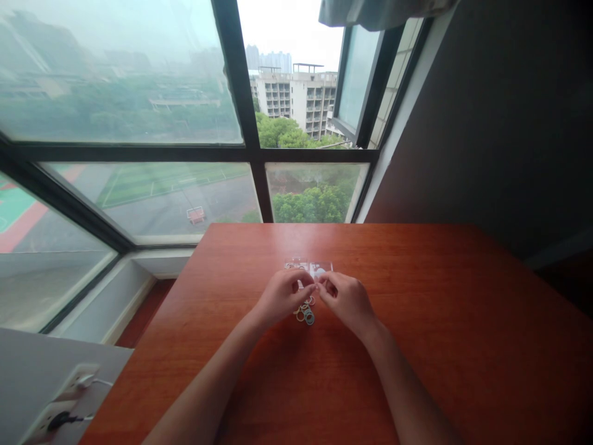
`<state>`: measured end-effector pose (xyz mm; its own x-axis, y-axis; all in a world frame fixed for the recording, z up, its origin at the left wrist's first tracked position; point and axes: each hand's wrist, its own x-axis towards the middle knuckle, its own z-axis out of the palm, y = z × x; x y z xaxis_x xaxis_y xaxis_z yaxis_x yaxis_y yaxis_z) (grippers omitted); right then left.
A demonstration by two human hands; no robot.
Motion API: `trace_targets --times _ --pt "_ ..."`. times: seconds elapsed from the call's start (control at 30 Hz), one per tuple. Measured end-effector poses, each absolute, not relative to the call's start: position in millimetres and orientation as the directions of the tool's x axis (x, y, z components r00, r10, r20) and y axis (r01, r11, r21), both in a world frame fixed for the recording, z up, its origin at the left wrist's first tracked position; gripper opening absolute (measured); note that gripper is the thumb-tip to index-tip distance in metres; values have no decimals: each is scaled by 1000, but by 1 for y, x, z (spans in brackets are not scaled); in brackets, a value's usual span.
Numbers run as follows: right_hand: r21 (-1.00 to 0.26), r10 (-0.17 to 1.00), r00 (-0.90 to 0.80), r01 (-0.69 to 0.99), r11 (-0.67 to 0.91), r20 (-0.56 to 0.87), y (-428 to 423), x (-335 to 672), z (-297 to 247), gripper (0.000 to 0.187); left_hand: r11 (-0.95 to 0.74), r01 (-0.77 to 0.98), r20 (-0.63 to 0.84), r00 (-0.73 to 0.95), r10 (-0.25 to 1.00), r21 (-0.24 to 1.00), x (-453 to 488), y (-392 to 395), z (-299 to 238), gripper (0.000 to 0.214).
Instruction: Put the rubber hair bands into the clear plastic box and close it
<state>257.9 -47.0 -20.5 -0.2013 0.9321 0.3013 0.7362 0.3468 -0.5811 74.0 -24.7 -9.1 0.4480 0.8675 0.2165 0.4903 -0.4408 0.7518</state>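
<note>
fingertips meet over a little heap of rings

the left hand [283,296] and right hand [348,299] come together over the table [426,284], thumbs and forefingers bent into narrow pinches whose tips meet or nearly meet. whether something small is caught between them i cannot tell; the tips are too tiny and blurred. the remaining fingers curl inward, probably to leave the pinching tips room for fine work.

the small rings [304,312] lie on the wood just on the wearer's side of the fingertips, between the two wrists: some pale, some yellowish, with bluish-grey ones at the nearest end. they overlap loosely, perhaps left there so that either hand can reach them easily.

just beyond the fingertips sits a clear container [328,266], partly hidden by the hands. behind the left fingers it shows small brownish, ring-like bits; behind the right, a pale rounded shape that i cannot identify. its place presumably puts the contents within a short reach.
</note>
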Motion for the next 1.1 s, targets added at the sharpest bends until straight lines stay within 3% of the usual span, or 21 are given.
trace_targets --times 0.23,0.57,1.1 --pt "-565 937 -206 754 335 281 -46 257 -21 12 -436 519 228 417 880 735 74 -22 -15 9" --pt "-442 966 -258 865 237 14 -49 252 -19 9 -366 752 374 171 911 548 61 -7 -25 9" --pt "-398 967 -249 893 208 -52 -51 248 -21 8 -375 772 372 194 908 513 58 -5 -27 12"
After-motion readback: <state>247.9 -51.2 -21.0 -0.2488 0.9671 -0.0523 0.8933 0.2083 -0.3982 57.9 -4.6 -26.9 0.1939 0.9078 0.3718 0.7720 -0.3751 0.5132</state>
